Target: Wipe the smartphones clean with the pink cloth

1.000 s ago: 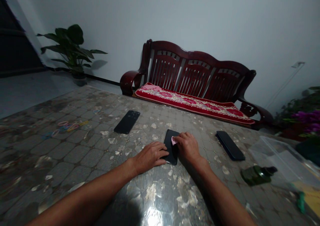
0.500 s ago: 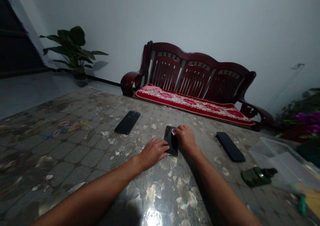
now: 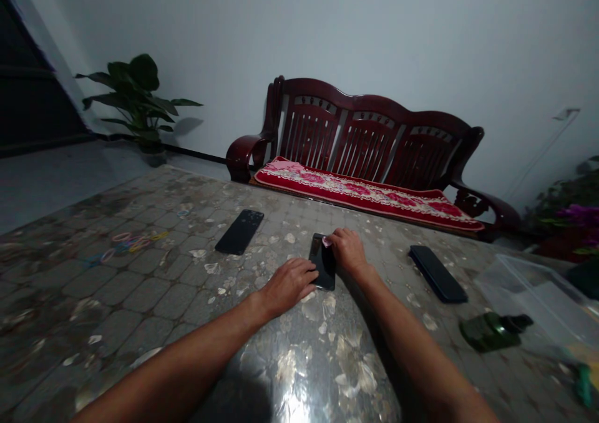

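A black smartphone (image 3: 322,269) lies flat on the patterned tabletop, screen up. My left hand (image 3: 291,281) holds it at the lower left, fingertips on the screen and thumb near the bottom edge. At the phone's upper right, my right hand (image 3: 347,248) is closed in a pinch on a small pale pink cloth (image 3: 326,241), which touches the glass. Most of that cloth is hidden by the fingers. Left of my hands lies a second dark phone (image 3: 240,231). On the right is a thicker dark phone or phone case (image 3: 438,274).
Coloured rubber bands (image 3: 131,242) are scattered at the left of the table (image 3: 178,286). A green spray bottle (image 3: 489,332) lies on its side at the right, near a clear plastic box (image 3: 528,286). Beyond the table stands a wooden bench (image 3: 360,142) with a red runner.
My right hand and the pink cloth have shifted very slightly on the upper screen. My left hand keeps its place on the phone. The view has turned a little.
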`<state>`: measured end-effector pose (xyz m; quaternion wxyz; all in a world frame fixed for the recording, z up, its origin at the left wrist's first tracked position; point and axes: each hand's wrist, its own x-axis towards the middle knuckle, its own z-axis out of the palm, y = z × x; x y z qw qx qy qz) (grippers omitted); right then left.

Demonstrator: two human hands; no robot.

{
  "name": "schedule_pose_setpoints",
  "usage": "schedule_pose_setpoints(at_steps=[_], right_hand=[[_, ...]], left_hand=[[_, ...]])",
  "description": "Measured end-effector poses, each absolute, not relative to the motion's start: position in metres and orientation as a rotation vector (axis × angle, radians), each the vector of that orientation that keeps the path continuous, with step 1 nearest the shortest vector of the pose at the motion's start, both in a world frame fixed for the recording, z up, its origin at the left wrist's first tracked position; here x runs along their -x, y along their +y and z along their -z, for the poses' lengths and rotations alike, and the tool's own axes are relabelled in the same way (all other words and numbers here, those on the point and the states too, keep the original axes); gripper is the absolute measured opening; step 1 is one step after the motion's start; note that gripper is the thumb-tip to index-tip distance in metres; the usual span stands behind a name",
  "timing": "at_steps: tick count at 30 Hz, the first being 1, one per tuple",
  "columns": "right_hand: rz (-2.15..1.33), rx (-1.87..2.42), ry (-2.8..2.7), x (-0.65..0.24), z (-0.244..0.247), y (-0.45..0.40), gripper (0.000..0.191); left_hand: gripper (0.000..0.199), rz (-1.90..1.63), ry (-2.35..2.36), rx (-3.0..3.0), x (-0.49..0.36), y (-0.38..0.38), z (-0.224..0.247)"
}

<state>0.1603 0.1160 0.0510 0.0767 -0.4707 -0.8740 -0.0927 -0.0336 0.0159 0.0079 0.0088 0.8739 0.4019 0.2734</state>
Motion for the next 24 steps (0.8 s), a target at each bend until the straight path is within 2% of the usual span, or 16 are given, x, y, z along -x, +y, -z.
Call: schedule_pose_setpoints(at_steps=[8, 16, 24], right_hand=[[0.212, 1.156, -2.683, -0.166, -0.043, 0.098, 0.023], [0.268, 1.435, -2.542, -0.166, -0.043, 0.117, 0.024], [0.218, 1.252, -2.686, -0.167, -0.046, 0.101, 0.025]], left_hand=[[0.018, -0.813, 1.26, -2.742, 0.035, 0.015, -0.009], [0.021, -0.832, 1.243, -2.724, 0.036, 0.015, -0.006], [0.018, -0.826, 1.246, -2.738, 0.036, 0.015, -0.006]])
